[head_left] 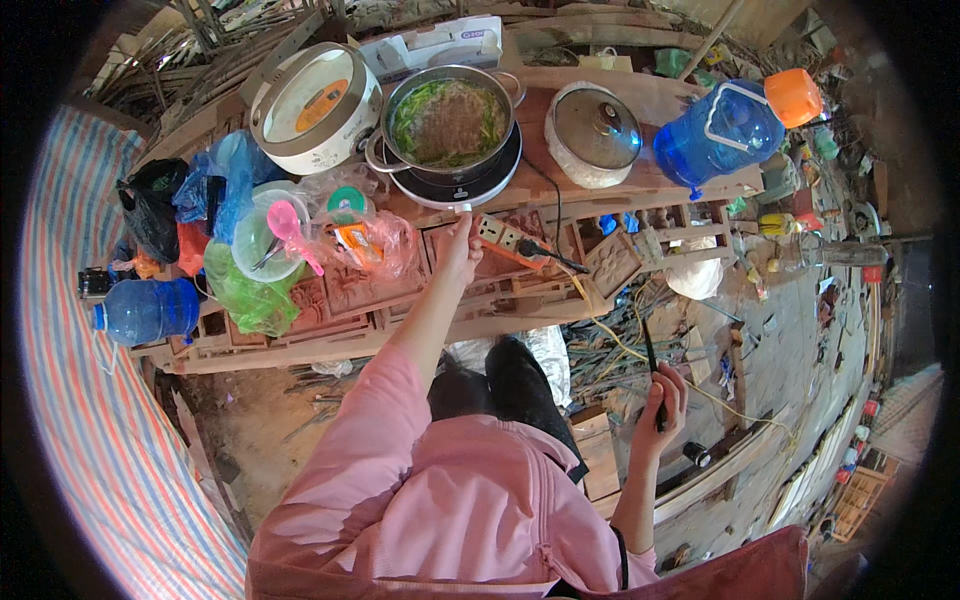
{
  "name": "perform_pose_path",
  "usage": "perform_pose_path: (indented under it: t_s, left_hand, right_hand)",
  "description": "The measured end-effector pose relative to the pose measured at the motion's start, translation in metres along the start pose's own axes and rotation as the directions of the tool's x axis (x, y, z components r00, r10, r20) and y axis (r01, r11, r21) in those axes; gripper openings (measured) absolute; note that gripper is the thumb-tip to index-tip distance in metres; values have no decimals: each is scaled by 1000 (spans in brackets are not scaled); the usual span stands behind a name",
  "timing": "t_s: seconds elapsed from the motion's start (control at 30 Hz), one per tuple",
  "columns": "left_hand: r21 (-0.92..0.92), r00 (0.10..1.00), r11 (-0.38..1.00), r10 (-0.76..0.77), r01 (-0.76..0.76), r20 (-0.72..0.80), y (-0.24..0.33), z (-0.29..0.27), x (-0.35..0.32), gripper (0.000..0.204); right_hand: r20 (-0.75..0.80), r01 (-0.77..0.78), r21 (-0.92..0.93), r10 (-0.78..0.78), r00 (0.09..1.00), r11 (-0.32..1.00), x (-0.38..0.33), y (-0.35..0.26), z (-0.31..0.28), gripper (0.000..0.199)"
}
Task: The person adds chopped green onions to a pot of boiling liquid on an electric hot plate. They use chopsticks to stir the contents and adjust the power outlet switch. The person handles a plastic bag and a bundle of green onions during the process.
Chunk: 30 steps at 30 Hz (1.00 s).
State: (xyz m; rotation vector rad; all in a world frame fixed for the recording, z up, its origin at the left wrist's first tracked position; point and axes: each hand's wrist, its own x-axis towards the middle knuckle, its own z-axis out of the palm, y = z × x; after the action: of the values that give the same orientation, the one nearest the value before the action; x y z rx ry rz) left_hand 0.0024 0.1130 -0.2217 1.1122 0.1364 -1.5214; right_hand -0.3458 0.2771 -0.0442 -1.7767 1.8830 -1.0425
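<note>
My left hand (460,250) reaches up to the front edge of a black induction cooker (455,187), its fingertips touching the control panel. A steel pot (450,122) of brown broth with green vegetables sits on that cooker. Down at my side, my right hand (662,398) grips a pair of dark chopsticks (652,365) pointing upward. An orange power strip (505,240) with a black plug lies just right of my left hand.
A white rice cooker (315,108), a glass-lidded pot (595,130) and a blue water jug with an orange cap (725,130) stand on the carved wooden bench (340,310). Plastic bags, a bowl with a pink spoon (285,225) and a blue bottle (145,310) crowd its left. Scrap wood litters the ground.
</note>
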Motion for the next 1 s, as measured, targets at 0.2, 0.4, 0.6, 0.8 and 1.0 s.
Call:
perform_pose_path:
  t_s: [0.2,0.4,0.6,0.8,1.0]
  left_hand:
    - [187,999,982,-47,43,14,7,-27,-67,26]
    - [492,986,855,133,-163,95,0,-124,-131,22]
    - [217,951,973,-5,76,-308,-5,-216,-197,17]
    - [130,777,991,79,4,-625,-68,-294,-267,21]
    - [47,627,996,-10,75,-779,-168,-329,-338,18]
  right_hand:
    - [114,38,6,-39,993,999,37,1,16,14]
    - [177,305,-93,-286,942,948,109,-16,35,13]
    - [176,479,-17,-469,865,877,214,-47,77,15]
    - [109,560,99,-569,815,822,298,-69,116,21]
    - [437,474,-240,-341,832,847,399,-9,204,31]
